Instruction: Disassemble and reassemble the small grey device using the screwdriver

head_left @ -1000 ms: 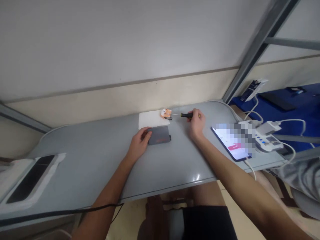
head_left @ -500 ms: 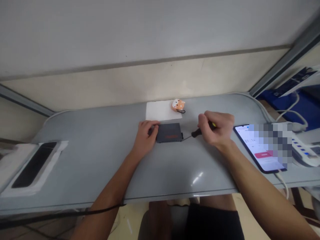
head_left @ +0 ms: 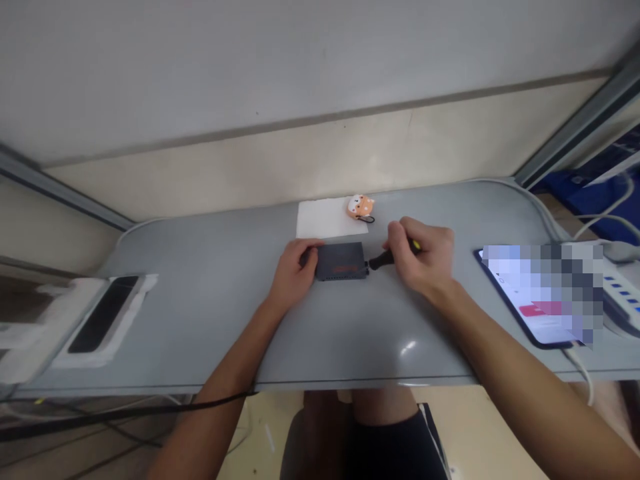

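Note:
A small dark grey box (head_left: 341,261) with red lettering lies flat on the grey table (head_left: 210,313). My left hand (head_left: 294,272) grips its left end, fingers curled over the edge. My right hand (head_left: 423,257) is closed round a black-handled screwdriver (head_left: 387,257) with a yellow end. The screwdriver's tip meets the right side of the box.
Behind the box lie a white sheet (head_left: 327,218) and a small orange animal figure (head_left: 360,207). A lit phone (head_left: 535,293) on a cable lies at the right beside a white power strip (head_left: 617,283). At the left, a dark phone (head_left: 103,313) rests in white packaging. A black cable (head_left: 125,415) hangs below the table edge.
My right hand lifted the screwdriver from beside the orange figure and brought it down and left until its tip reached the box's right side. My left hand stayed on the box.

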A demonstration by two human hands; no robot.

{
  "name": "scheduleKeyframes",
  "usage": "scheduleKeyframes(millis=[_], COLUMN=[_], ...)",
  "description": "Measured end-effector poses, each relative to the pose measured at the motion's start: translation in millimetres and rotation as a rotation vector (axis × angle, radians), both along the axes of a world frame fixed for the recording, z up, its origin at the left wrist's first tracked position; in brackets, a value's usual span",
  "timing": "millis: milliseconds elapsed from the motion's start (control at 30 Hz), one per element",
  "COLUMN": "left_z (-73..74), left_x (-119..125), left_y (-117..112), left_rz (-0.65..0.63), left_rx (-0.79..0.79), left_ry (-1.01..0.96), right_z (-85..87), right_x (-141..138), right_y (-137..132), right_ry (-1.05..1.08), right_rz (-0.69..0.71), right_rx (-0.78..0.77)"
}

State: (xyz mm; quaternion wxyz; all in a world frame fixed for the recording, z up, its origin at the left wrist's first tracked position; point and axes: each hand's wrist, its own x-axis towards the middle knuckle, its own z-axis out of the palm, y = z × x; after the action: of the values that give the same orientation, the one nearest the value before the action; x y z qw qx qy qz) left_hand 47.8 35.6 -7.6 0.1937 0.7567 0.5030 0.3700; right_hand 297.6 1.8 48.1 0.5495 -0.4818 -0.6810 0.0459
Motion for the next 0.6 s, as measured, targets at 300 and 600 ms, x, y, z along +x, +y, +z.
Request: scheduleKeyframes(millis=[300,600], left_z=[-1.7,-2.8], left_x=[1,4], left_y=[1,2], left_rz=[-0.006,-0.018], left_rx=[0.025,0.037], left_ry=[0.007,-0.015], right_z=[-16.4,-14.4], right_x=[-16,-12], right_y=[-3,-4], right_ry=[-0.120,-0.125], right_rz=[0.257,0.094], right_rx=[-0.204,-0.022])
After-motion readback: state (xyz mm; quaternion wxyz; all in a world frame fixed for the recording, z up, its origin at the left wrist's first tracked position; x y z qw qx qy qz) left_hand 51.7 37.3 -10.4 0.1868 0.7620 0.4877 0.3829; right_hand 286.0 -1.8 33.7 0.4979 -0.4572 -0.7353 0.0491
